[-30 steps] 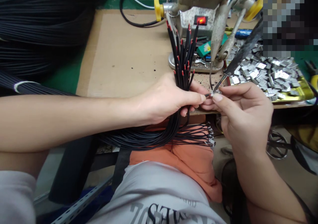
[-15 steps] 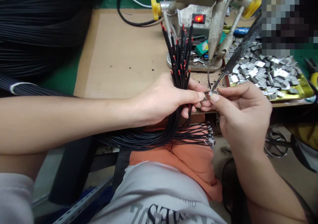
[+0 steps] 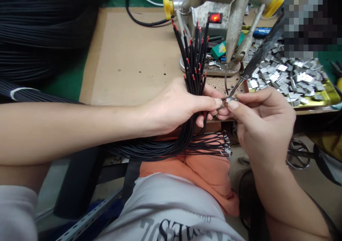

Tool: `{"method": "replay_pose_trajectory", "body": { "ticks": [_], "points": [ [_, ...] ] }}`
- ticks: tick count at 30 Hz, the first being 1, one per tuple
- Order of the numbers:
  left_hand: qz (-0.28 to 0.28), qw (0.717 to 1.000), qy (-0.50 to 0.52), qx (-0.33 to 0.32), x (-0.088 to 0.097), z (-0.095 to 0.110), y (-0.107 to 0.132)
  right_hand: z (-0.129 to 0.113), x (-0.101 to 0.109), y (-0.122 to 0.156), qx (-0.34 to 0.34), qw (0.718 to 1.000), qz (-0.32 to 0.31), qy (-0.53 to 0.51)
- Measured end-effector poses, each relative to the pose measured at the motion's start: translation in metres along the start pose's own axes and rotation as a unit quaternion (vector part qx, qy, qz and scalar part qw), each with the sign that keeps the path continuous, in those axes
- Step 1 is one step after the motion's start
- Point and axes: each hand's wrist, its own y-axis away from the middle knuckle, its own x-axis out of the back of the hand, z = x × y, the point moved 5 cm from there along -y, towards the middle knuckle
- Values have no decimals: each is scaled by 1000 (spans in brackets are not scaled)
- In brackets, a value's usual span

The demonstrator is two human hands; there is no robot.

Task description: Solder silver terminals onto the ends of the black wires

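Black cables [image 3: 196, 87]: bunched just left of the soldering iron [image 3: 258, 57], red-cored tips fanning upward; they look light, soft and springy, easy to bend, so the sensible hold is around the gathered bunch, with one end pinched close to its tip.
Metal piece [image 3: 232, 99]: right there at the soldering iron's tip, tiny, thin and stiff by the look of it, likely slick and soon warm; the far edge, away from the heat, is the place to grip.
Left hand [image 3: 181, 107]: left of the soldering iron, wrapped around the bunch, thumb and fingertips closed near a single cable end that meets the metal piece; exact contact is too small to tell.
Right hand [image 3: 259, 118]: just below the soldering iron, thumb and forefinger pinched tight on the metal piece, other fingers curled in.
Solder wire [image 3: 226, 82]: hanging thin just left of the soldering iron's tip, its end near the metal piece.
Tray [image 3: 332, 95]: right of the soldering iron on the surface [image 3: 133, 52], heaped with loose metal parts [image 3: 304, 77].
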Motion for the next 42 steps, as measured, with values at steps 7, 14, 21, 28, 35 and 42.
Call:
{"method": "replay_pose_trajectory", "body": {
  "ticks": [7, 14, 21, 28, 35, 42],
  "points": [
    [-3, 1000, 3, -8, -1, 0, -1, 0, 0, 0, -8, 1000, 3, 4],
    [2, 1000, -5, -5, -1, 3, 0, -2, 1, 3, 17, 999, 18, 36],
    [8, 1000, -17, -8, 1, 1, -1, -5, -1, 2, 38, 998, 32, 28],
    [3, 1000, -12, -8, 2, -1, 0, -5, -2, 0, 28, 999, 27, 31],
    [-13, 1000, -16, 3, -3, 0, 4, -10, 0, -2, -3, 999, -18, 42],
    [-68, 993, -93, -6, -10, 3, 14, -46, 46, -8, -2, 976, -104, 193]
  ]
}}
